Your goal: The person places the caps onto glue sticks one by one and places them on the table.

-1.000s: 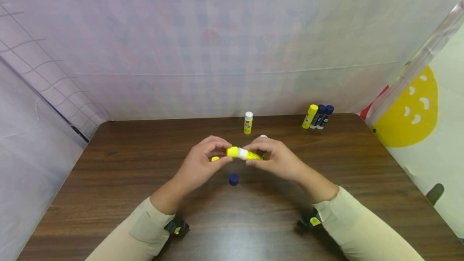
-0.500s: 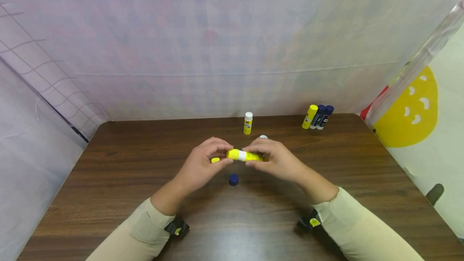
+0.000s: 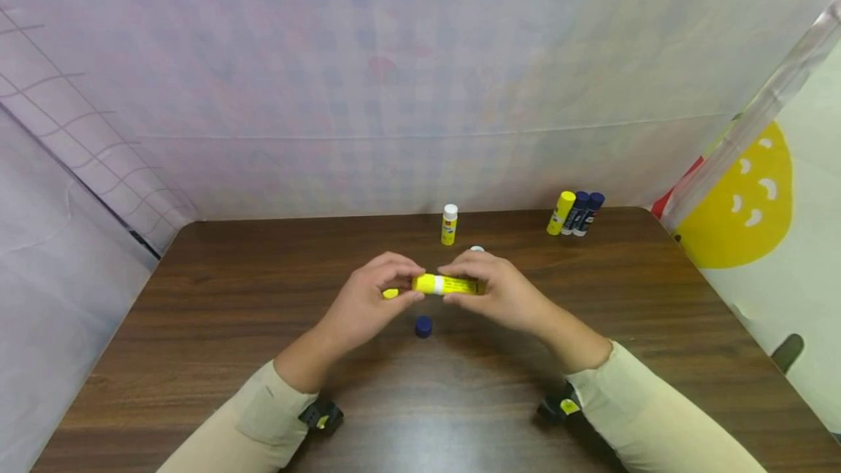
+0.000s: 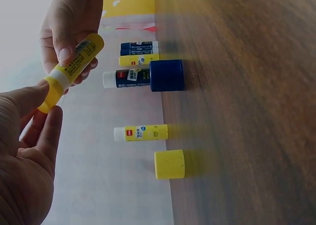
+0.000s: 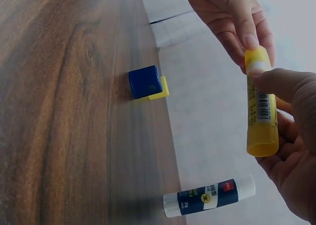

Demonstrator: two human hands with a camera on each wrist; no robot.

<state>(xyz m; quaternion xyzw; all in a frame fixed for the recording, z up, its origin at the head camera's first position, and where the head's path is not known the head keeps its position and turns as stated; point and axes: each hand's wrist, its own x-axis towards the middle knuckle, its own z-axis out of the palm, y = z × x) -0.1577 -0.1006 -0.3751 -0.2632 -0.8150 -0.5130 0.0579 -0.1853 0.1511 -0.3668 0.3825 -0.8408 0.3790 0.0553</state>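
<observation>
A yellow cylindrical glue stick with a white band (image 3: pixel 458 285) is held above the brown wood-grained worktop (image 3: pixel 263 261), its long axis laid crosswise: the plain end is pinched by the left hand's (image 3: pixel 361 301) fingers, the labelled barrel by the right hand's (image 3: pixel 504 290).

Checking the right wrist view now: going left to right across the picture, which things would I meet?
Navy cap, yellow cap partly hidden behind it, white-ended navy glue stick, yellow glue stick with a white band, right hand gripping that yellow stick.
</observation>
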